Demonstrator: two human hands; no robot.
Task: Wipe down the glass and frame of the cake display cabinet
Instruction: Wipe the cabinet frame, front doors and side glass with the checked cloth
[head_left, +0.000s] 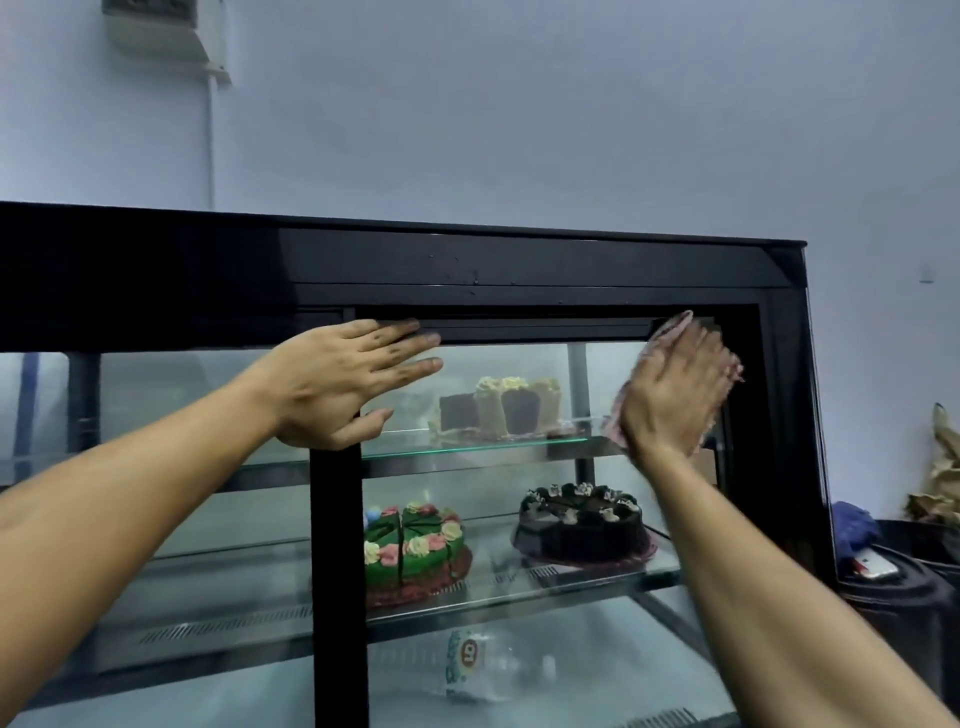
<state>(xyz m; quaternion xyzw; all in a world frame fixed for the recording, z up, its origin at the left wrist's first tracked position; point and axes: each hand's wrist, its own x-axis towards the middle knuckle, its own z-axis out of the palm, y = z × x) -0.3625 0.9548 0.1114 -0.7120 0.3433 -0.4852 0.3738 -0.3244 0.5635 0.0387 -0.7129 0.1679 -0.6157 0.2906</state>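
I have my left hand (337, 382) flat against the sliding glass door (498, 395) at its upper left corner, fingers straight and spread and grasping nothing; I judge it is there to steady the pane so it does not slide or rattle while the other side is rubbed. My right hand (675, 389) presses a pinkish cloth (667, 332) against the glass at the upper right corner, just beside the black frame (519, 260); the fingers are blurred, so I read them as laid flat over the cloth rather than curled round it, though I cannot be sure. The cabinet stands right in front of me, filling the lower half of the view, its dark top rail showing a few pale specks. The glass looks hazy and smeared lower down. Behind it, on the upper shelf (467, 447), sits a cut chocolate cake with cream piping (498, 410); on the lower shelf a green cake with rosettes (415, 551) lies to the left and a dark chocolate cake (582, 525) to the right.
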